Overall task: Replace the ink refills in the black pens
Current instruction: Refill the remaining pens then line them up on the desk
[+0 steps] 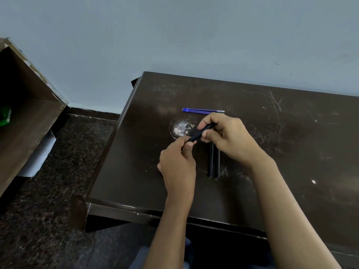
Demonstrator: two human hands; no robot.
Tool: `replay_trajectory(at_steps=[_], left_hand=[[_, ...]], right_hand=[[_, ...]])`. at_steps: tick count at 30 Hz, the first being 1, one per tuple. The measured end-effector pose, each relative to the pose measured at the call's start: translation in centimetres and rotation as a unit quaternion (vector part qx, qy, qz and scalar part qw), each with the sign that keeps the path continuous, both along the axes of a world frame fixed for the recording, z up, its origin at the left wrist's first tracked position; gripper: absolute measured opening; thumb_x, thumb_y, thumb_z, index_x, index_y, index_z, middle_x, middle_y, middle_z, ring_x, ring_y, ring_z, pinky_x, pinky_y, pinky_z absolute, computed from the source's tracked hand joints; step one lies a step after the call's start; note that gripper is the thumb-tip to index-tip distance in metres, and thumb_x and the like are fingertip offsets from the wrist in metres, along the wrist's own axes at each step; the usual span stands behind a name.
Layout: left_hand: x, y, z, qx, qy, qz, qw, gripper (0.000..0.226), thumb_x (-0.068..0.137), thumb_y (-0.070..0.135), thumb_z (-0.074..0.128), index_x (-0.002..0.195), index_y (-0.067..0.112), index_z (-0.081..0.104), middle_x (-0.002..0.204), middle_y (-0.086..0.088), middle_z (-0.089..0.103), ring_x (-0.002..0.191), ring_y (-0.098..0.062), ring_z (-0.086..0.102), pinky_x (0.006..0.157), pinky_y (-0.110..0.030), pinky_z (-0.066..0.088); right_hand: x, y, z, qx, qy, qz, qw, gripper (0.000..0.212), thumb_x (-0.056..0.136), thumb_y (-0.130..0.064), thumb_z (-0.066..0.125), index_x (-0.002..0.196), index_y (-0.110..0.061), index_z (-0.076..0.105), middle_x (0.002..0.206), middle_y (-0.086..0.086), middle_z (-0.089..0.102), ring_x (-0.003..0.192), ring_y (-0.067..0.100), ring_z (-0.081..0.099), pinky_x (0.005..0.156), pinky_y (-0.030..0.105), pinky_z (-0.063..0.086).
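A slim, matte black plastic pen [202,132] is held tilted above the middle of the table, gripped at both ends. The right hand [227,138] curls closed round its upper barrel; the left hand [177,162] pinches its lower tip between thumb and fingertips. Just beside the right wrist, two more black pens [213,162] lie parallel on the scratched, dark brown wooden table [291,152]. Near the far side, a bundle of thin blue ink refills [203,111] rests flat; their number is unclear.

Scratched dark table [272,152] bears blue refills [202,110], seemingly two black pens [213,162].
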State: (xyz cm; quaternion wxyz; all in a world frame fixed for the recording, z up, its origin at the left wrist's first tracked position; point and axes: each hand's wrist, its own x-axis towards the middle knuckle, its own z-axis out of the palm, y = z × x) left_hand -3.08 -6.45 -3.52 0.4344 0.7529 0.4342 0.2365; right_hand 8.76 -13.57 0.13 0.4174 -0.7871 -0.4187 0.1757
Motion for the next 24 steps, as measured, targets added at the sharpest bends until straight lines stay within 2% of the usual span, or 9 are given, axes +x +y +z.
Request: replay_trajectory(at_steps=[2,6,9,12,15,17,19,21,24], left_hand=[[0.0,-0.1,0.0,-0.003,-0.009,0.0,1.0,0.018,0.094,0.023,0.055,0.105,0.027,0.068,0.086,0.009,0.069,0.091,-0.021,0.062,0.088,-0.051,0.049],[0.0,-0.2,-0.3,0.013,-0.007,-0.001,1.0,0.019,0.093,0.021,0.057,0.107,0.024,0.07,0.09,0.009,0.071,0.094,-0.019,0.063,0.09,-0.049,0.049],[-0.2,-0.2,0.0,0.022,0.012,-0.004,1.0,0.02,0.095,0.024,0.055,0.11,0.026,0.068,0.094,0.009,0.071,0.096,-0.016,0.062,0.095,-0.045,0.046],[-0.4,-0.6,1.0,0.035,0.068,0.004,0.997,0.021,0.097,0.029,0.051,0.112,0.032,0.065,0.093,0.011,0.068,0.095,-0.01,0.059,0.093,-0.03,0.031],[-0.4,-1.1,1.3,0.012,0.072,0.001,0.997,0.017,0.097,0.03,0.049,0.109,0.032,0.061,0.085,0.014,0.066,0.085,-0.007,0.06,0.097,-0.037,0.039],[-0.4,-1.3,1.4,-0.003,0.056,0.011,0.998,0.01,0.096,0.03,0.05,0.102,0.029,0.058,0.081,0.013,0.067,0.077,-0.006,0.062,0.089,-0.042,0.049],[-0.3,-1.5,1.7,-0.02,0.054,0.015,0.998,0.01,0.096,0.027,0.05,0.098,0.024,0.059,0.08,0.011,0.066,0.07,-0.003,0.06,0.069,-0.029,0.052],[0.0,-1.7,1.9,-0.02,0.064,0.009,0.998,0.013,0.097,0.024,0.049,0.099,0.019,0.061,0.083,0.008,0.064,0.068,-0.003,0.057,0.054,-0.013,0.038],[1.1,-1.6,1.8,0.005,0.083,-0.001,0.997,0.018,0.098,0.021,0.046,0.1,0.012,0.062,0.092,0.002,0.059,0.076,-0.009,0.051,0.052,-0.012,0.03]], right_hand=[[0.2,-0.3,0.1,-0.007,0.008,-0.003,1.0,0.017,0.087,-0.001,0.061,0.093,-0.016,0.065,0.073,0.003,0.07,0.068,0.01,0.069,0.075,0.027,0.056],[0.2,-0.3,0.1,-0.032,-0.012,-0.002,0.999,0.005,0.088,-0.01,0.063,0.09,-0.013,0.067,0.065,-0.005,0.065,0.056,0.007,0.064,0.063,0.013,0.049],[0.0,-0.1,-0.2,-0.038,-0.008,-0.013,0.999,0.005,0.089,-0.012,0.062,0.093,-0.011,0.066,0.068,-0.007,0.063,0.054,0.005,0.062,0.061,0.011,0.047],[-0.2,0.2,-0.6,-0.01,0.013,-0.035,0.999,0.016,0.089,-0.015,0.063,0.105,-0.017,0.062,0.077,0.001,0.067,0.061,0.006,0.064,0.067,0.015,0.05],[-0.1,0.3,-0.6,0.023,0.023,-0.093,0.995,0.034,0.087,-0.02,0.066,0.12,-0.024,0.057,0.082,0.0,0.066,0.071,0.011,0.065,0.071,0.02,0.051],[0.6,-0.1,-0.5,0.016,0.014,-0.156,0.987,0.033,0.087,-0.019,0.066,0.119,-0.021,0.058,0.083,-0.002,0.067,0.073,0.01,0.063,0.069,0.016,0.047],[1.3,-0.7,-0.6,-0.041,0.005,-0.202,0.978,0.032,0.087,-0.018,0.066,0.119,-0.02,0.061,0.089,0.001,0.067,0.077,0.01,0.059,0.07,0.015,0.043],[1.6,-1.4,-0.8,-0.103,0.012,-0.223,0.969,0.036,0.087,-0.018,0.066,0.122,-0.019,0.06,0.094,0.003,0.066,0.083,0.012,0.056,0.076,0.021,0.041],[1.2,-2.1,-1.3,-0.149,0.032,-0.23,0.961,0.043,0.086,-0.018,0.067,0.127,-0.018,0.057,0.092,0.001,0.063,0.086,0.013,0.055,0.08,0.025,0.043]])
